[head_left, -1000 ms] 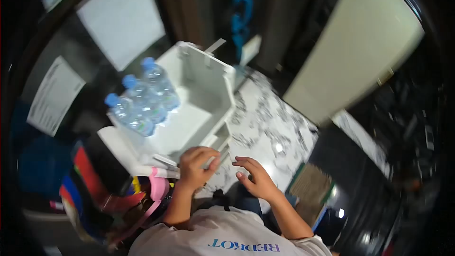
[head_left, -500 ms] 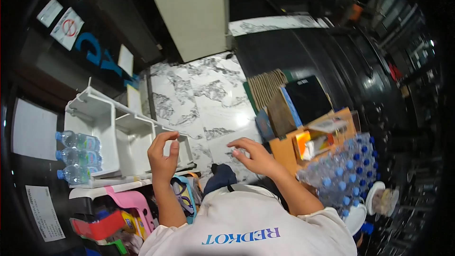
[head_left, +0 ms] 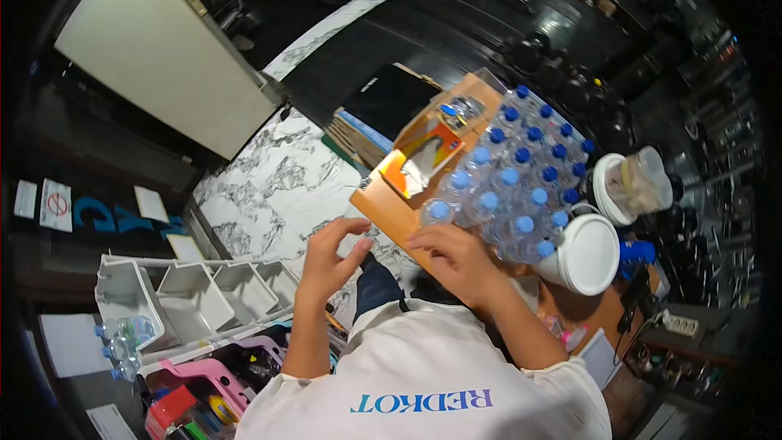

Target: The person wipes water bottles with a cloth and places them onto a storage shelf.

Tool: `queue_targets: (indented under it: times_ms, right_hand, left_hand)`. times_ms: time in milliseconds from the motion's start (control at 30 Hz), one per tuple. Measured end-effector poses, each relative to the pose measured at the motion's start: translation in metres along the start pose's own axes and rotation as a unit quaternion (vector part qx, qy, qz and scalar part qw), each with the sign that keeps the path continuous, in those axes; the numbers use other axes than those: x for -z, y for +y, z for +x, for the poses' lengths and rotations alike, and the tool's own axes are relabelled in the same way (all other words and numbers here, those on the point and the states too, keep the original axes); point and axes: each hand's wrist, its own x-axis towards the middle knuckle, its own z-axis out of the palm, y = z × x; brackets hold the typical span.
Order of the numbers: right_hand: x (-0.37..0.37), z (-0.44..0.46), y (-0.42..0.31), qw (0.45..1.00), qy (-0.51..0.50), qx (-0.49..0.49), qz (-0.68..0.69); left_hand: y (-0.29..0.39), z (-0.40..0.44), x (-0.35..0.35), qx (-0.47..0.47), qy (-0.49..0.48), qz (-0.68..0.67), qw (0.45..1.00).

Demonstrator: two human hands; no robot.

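My left hand (head_left: pixel 332 259) is raised in front of my body, its fingers curved and thumb apart, with nothing in it. My right hand (head_left: pixel 458 262) hovers by the wooden desk (head_left: pixel 383 210), fingers loosely bent and holding nothing visible. Closest to it stands a pack of clear water bottles (head_left: pixel 513 179) with light and dark blue caps. Behind the desk's near corner lies an open orange-and-white box (head_left: pixel 423 159). Right of the bottles is a white lidded tub (head_left: pixel 588 254).
A white compartment rack (head_left: pixel 191 301) on the left holds a few water bottles (head_left: pixel 126 346). Below it are a pink plastic item (head_left: pixel 213 375) and a red one. A pale door (head_left: pixel 163 49) stands past the marble-patterned floor (head_left: pixel 273 171). More containers (head_left: pixel 643 181) sit at the right.
My view has turned to the right, bringing the desk and bottles nearer the middle. My right hand is now beside the bottles, its fingers more bent. Both hands remain without an object.
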Motion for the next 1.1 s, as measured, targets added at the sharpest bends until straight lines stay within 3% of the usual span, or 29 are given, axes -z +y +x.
queue_targets:
  times_ms: [100,200,333,500,567,767,967,1033,1100]
  right_hand:
    - [0.038,-0.051,0.021,0.993,0.109,-0.045,-0.001]
    - [0.061,-0.102,0.030,0.973,0.207,-0.100,-0.026]
    - [0.065,-0.154,0.035,0.947,0.236,-0.212,-0.055]
    - [0.037,-0.166,0.040,0.935,0.252,-0.249,-0.020]
    - [0.026,-0.157,0.041,0.942,0.208,-0.264,0.008]
    - [0.007,-0.124,0.051,0.964,0.109,-0.240,-0.030]
    - [-0.024,-0.109,0.083,0.947,-0.003,-0.309,-0.088]
    - [-0.037,-0.107,0.084,0.937,0.012,-0.306,-0.170]
    - [-0.044,-0.103,0.084,0.928,0.028,-0.331,-0.165]
  left_hand:
    - [0.029,0.024,-0.038,-0.012,-0.091,0.021,0.996]
    - [0.038,0.044,-0.061,-0.088,-0.132,0.025,0.987]
    - [0.033,0.065,-0.085,-0.115,-0.170,0.025,0.978]
    - [0.017,0.070,-0.114,-0.099,-0.198,0.043,0.974]
    - [0.002,0.066,-0.127,-0.136,-0.196,0.072,0.968]
    - [-0.035,0.034,-0.152,-0.121,-0.116,-0.026,0.986]
    - [-0.048,0.029,-0.146,-0.197,-0.159,-0.001,0.967]
    - [-0.044,0.036,-0.141,-0.011,-0.193,-0.125,0.973]
    - [-0.039,0.042,-0.137,-0.015,-0.215,-0.148,0.965]
